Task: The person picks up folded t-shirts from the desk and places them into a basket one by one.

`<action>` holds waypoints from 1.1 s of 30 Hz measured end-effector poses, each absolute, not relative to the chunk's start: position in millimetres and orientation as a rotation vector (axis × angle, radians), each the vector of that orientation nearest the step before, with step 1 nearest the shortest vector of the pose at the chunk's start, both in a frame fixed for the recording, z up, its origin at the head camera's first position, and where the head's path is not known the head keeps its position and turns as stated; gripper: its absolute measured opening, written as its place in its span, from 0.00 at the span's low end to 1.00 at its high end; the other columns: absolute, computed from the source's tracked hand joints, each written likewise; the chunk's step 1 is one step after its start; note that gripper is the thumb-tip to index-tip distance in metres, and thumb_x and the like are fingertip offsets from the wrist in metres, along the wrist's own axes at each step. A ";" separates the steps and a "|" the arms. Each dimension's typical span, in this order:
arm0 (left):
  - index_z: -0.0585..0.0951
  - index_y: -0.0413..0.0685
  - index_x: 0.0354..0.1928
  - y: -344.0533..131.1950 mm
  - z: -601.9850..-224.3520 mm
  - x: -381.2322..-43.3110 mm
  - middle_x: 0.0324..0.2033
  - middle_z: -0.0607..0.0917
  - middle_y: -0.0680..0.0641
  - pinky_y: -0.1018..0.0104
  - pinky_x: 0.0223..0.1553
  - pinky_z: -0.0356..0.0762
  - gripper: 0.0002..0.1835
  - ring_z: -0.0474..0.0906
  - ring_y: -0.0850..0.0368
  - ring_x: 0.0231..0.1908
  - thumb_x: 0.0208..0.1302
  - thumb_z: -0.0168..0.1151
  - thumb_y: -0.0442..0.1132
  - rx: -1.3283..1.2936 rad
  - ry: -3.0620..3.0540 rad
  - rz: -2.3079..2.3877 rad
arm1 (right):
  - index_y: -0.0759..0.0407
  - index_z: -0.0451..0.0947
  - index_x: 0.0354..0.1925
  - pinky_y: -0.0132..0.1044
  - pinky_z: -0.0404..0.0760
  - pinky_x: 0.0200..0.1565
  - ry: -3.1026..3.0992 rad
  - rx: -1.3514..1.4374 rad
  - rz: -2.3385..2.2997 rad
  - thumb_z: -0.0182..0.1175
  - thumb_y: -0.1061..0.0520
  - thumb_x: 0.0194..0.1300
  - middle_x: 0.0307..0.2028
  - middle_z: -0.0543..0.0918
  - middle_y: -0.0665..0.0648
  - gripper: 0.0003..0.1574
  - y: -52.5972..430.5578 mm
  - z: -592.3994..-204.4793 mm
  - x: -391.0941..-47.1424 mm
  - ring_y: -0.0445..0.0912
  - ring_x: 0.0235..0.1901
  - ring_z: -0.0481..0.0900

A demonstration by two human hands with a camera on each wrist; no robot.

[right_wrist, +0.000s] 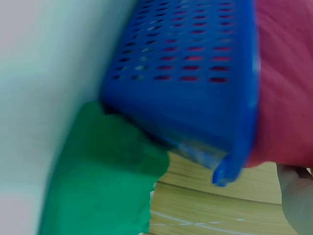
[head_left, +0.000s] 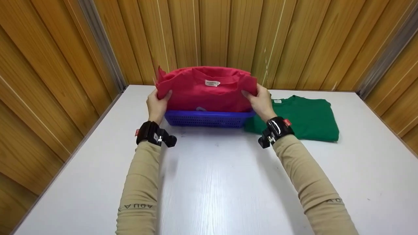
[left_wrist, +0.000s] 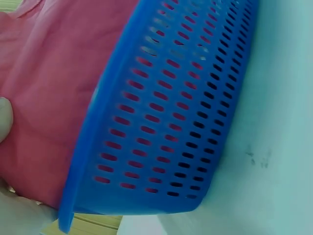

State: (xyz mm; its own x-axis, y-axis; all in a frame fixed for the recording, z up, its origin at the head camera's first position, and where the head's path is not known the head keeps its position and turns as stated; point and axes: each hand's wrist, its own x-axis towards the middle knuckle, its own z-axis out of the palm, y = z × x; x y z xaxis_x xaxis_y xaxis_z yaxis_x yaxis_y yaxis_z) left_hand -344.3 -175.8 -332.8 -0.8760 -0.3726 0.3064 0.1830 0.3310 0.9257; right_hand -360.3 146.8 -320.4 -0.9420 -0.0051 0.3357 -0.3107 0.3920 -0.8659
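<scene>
A red T-shirt point(head_left: 209, 94), folded, with a white label inside its collar, stands partly inside a blue perforated basket point(head_left: 209, 120). My left hand point(head_left: 158, 103) pinches the shirt's left side, thumb in front. On the opposite side my right hand point(head_left: 261, 101) grips the right edge the same way. In the left wrist view the red cloth point(left_wrist: 54, 83) reaches down behind the basket wall point(left_wrist: 161, 117) and shows through its slots. The right wrist view has the basket's end point(right_wrist: 181, 98) close beside green cloth point(right_wrist: 107, 171).
A folded green T-shirt point(head_left: 303, 119) lies on the white table point(head_left: 212, 176), right of the basket and partly behind my right hand. Wood-patterned panels point(head_left: 212, 32) rise behind the table and along both sides.
</scene>
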 end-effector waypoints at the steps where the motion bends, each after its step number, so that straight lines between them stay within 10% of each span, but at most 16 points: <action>1: 0.78 0.37 0.50 -175.0 -333.6 -344.6 0.52 0.82 0.37 0.60 0.60 0.71 0.19 0.77 0.47 0.55 0.62 0.63 0.42 0.169 -2.145 -1.560 | 0.68 0.73 0.54 0.43 0.75 0.55 -2.389 0.261 1.544 0.61 0.56 0.64 0.53 0.80 0.66 0.24 147.8 -322.9 -360.6 0.53 0.53 0.78; 16: 0.68 0.40 0.59 -163.0 -330.5 -349.0 0.53 0.80 0.35 0.51 0.57 0.70 0.20 0.75 0.41 0.56 0.70 0.50 0.43 0.401 -2.258 -1.370 | 0.68 0.70 0.55 0.49 0.73 0.57 -2.623 0.194 1.258 0.55 0.52 0.68 0.54 0.78 0.68 0.24 147.0 -320.2 -364.3 0.56 0.54 0.76; 26: 0.59 0.37 0.67 -154.2 -338.8 -348.8 0.62 0.70 0.33 0.55 0.67 0.61 0.26 0.63 0.42 0.66 0.71 0.47 0.39 0.323 -2.410 -1.254 | 0.71 0.45 0.71 0.47 0.64 0.68 -2.776 0.341 1.294 0.49 0.55 0.72 0.69 0.62 0.69 0.40 159.0 -326.7 -364.1 0.58 0.68 0.64; 33: 0.70 0.35 0.57 -143.0 -350.7 -342.3 0.54 0.77 0.35 0.54 0.62 0.65 0.17 0.70 0.41 0.60 0.68 0.50 0.34 0.106 -2.361 -1.112 | 0.70 0.65 0.63 0.47 0.71 0.63 -2.738 0.400 1.211 0.53 0.60 0.69 0.60 0.74 0.70 0.28 161.9 -330.8 -354.6 0.58 0.60 0.73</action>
State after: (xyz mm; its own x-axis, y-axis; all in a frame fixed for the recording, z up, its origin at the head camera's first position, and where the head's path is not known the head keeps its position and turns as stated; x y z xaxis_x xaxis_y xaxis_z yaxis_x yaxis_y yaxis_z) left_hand -342.3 -143.0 -350.7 -0.8599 -0.2836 0.4245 0.1465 0.6595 0.7373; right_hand -354.6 161.9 -330.8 -0.9577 -0.1908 0.2155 -0.2878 0.6449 -0.7080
